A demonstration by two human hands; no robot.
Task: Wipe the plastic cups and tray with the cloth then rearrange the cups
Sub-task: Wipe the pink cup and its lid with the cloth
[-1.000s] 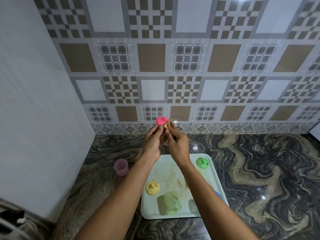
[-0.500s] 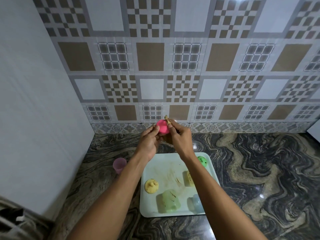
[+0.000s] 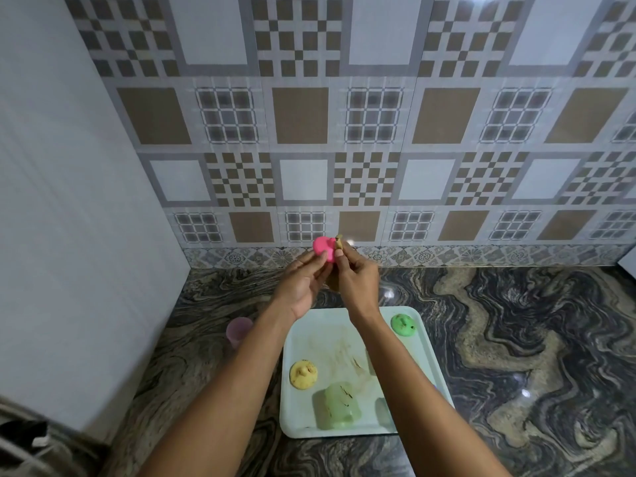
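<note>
Above the far edge of the pale tray [image 3: 303, 430], my left hand [image 3: 304, 282] holds a bright pink cup [image 3: 322, 247]. My right hand [image 3: 354, 280] presses a small tan cloth [image 3: 339, 242] against that cup. On the stained tray stand a yellow cup [image 3: 303, 373], a pale green cup [image 3: 339, 406] and a bright green cup [image 3: 403, 325], all upside down. My right forearm hides other cups on the tray's right side. A light pink cup [image 3: 238, 331] stands on the counter left of the tray.
The dark marbled counter [image 3: 516, 339] stretches to the right of the tray. A patterned tiled wall [image 3: 344, 149] rises behind it, and a plain white panel [image 3: 69, 201] closes off the left side.
The pink cup has turned in my left hand while my right hand keeps rubbing it with the cloth. Both hands stay above the tray's far edge.
</note>
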